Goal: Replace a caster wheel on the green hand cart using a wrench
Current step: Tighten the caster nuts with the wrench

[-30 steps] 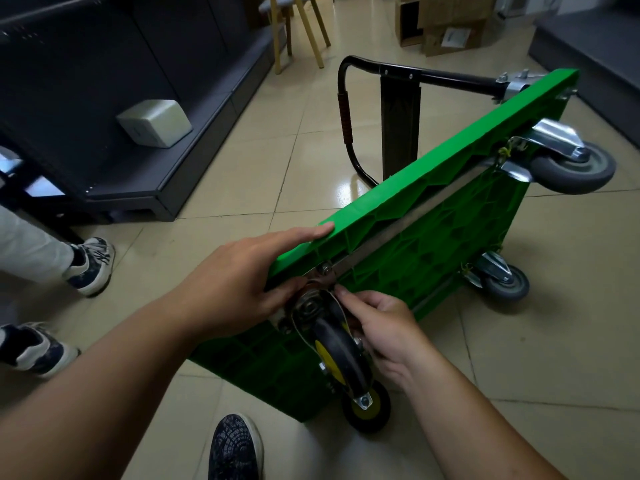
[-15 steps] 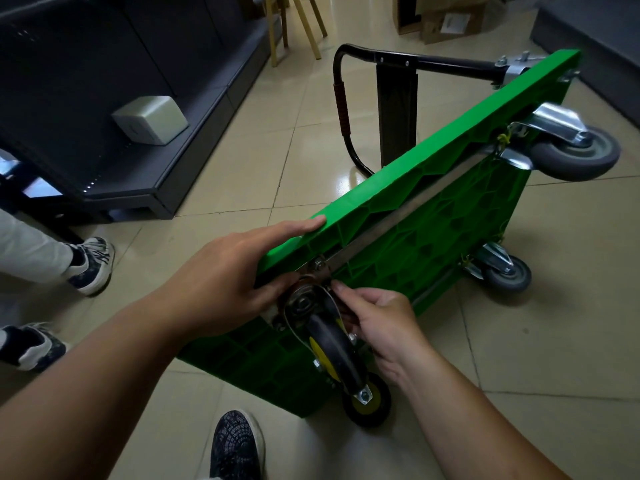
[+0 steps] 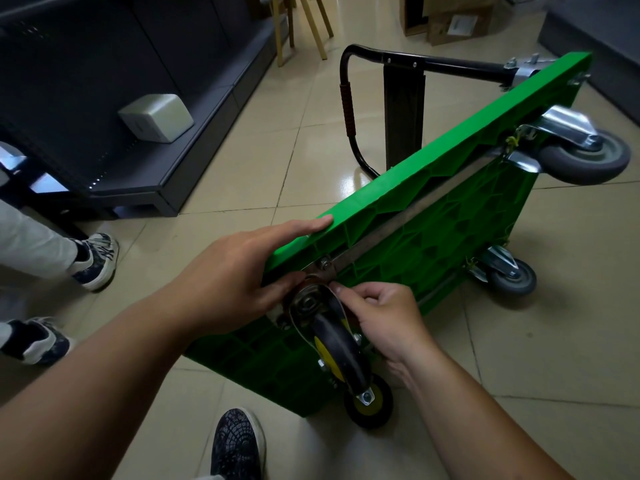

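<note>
The green hand cart (image 3: pixel 433 216) stands tipped on its side on the tiled floor, underside toward me. My left hand (image 3: pixel 235 271) grips its near top corner, fingers over the edge and thumb beside the caster plate. A black caster wheel with a yellow hub (image 3: pixel 337 344) sits at that corner on its metal plate (image 3: pixel 323 268). My right hand (image 3: pixel 384 317) has curled fingers pinching at the plate's edge beside the wheel fork. A second yellow-hub wheel (image 3: pixel 369 403) touches the floor below. No wrench is visible.
Two grey casters (image 3: pixel 585 157) (image 3: pixel 512 277) stick out at the cart's far end. The black folded handle (image 3: pixel 349 109) lies behind the deck. A dark shelf unit (image 3: pixel 138 140) with a grey box is left. Another person's shoes (image 3: pixel 97 259) and my shoe (image 3: pixel 237 445) are close.
The cart's near corner has shifted slightly left and up in view. My right hand's fingers have curled tighter near the caster plate. My left hand keeps its grip.
</note>
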Demonstrator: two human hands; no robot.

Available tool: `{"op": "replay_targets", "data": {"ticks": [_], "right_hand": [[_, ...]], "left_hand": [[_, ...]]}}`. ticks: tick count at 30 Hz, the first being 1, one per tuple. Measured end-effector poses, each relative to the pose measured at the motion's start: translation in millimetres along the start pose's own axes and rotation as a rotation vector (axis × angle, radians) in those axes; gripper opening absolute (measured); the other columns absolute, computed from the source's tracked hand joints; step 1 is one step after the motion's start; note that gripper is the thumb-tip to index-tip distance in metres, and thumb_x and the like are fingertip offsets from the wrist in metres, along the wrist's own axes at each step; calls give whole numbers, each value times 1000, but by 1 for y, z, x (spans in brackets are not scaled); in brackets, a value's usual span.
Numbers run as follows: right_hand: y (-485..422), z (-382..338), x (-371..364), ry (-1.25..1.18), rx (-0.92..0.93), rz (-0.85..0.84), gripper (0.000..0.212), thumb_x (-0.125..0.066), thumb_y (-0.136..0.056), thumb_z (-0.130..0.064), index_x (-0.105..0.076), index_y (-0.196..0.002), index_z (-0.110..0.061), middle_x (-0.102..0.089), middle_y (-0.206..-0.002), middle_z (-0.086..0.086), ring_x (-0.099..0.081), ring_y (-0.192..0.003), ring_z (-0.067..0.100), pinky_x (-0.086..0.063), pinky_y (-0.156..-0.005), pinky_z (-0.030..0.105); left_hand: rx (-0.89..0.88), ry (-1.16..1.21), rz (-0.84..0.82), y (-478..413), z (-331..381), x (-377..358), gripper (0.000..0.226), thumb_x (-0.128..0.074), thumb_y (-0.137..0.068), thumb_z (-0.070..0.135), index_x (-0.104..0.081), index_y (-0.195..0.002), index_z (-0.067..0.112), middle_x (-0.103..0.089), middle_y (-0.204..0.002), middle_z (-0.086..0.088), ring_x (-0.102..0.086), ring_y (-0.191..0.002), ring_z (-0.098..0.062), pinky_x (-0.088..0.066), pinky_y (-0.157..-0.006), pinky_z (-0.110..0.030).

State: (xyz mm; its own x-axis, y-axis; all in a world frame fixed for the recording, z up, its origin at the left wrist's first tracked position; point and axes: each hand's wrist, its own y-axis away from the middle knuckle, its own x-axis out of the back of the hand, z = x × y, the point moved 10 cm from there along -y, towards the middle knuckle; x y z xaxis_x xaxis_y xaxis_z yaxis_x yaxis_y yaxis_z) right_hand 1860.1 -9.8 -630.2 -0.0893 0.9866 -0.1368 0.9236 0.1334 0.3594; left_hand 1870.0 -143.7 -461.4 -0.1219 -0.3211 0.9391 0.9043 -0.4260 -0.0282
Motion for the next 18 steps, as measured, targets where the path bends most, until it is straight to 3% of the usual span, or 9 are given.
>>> {"op": "replay_targets", "data": {"ticks": [3,8,12,18], "right_hand": [[1,-11,4,107,76,71,22,-85,-80,-33,-74,-74,-15,-76,-69,-4,-73,-65,9,-53,-61,25],[8,-41,13,352,263,181,25,-90,-72,-27,-68,-64,-21,-69,-61,-8,-64,-55,4,-50,-51,22],[20,-61,5,606,469,201,26,-85,-77,-29,-62,-68,-20,-64,-67,-8,-60,-64,9,-47,-54,28],[40,-78,-4,739,835,288,23,-89,-71,-11,-66,-72,-12,-64,-73,0,-60,-72,23,-48,-62,33]], "left_hand": [[6,-17,15,0,-1,0,76,-65,-91,40,-27,-152,62,-60,-143,17,-70,-107,-18,-58,-89,-47],[11,-24,13,-1,-3,-1,78,-67,-91,37,-27,-152,64,-65,-137,15,-71,-102,-18,-59,-84,-47],[23,-28,12,0,-4,0,78,-67,-90,37,-27,-152,63,-66,-135,13,-71,-101,-18,-58,-83,-47],[19,-17,18,0,-4,1,77,-67,-91,36,-29,-152,61,-64,-139,14,-71,-102,-19,-57,-85,-47]]}}
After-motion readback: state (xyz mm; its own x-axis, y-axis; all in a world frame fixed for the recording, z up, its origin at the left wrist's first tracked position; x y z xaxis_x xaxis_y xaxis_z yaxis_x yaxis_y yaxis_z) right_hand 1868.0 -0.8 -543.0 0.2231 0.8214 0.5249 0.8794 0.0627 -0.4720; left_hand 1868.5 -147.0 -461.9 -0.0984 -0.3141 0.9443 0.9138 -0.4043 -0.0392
